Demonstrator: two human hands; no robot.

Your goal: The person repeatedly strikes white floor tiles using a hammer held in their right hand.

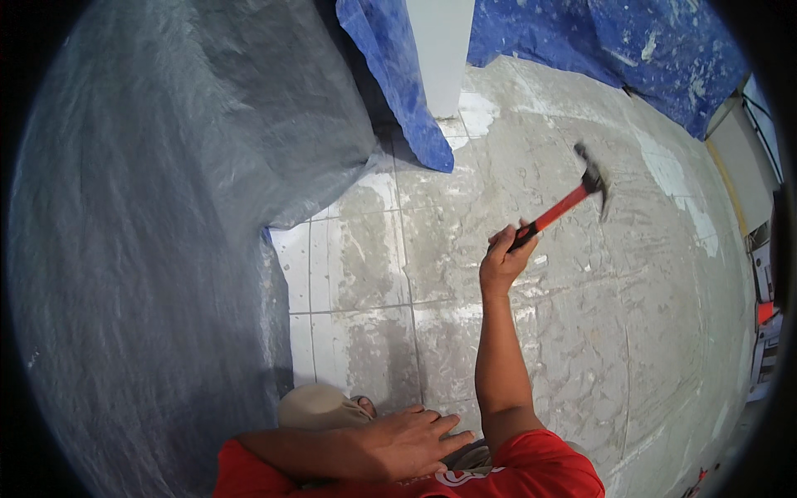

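My right hand (505, 264) is closed around the black grip of a claw hammer (563, 207). The hammer has a red and black handle, and its dark head, slightly blurred, points away to the upper right. It is held out over a tiled floor (440, 332) coated with rough, grey dried mortar; whether the head touches the tiles cannot be told. Across my lap lies my left hand (415, 444), empty, its fingers stretched and slightly apart, near my bent knee (320, 407).
A large grey plastic sheet (166, 249) drapes along the left side. Blue tarps, one narrow (398, 83) and one splattered (614, 50), hang at the far side around a white post (442, 50). A pale panel (743, 158) and assorted items line the right edge.
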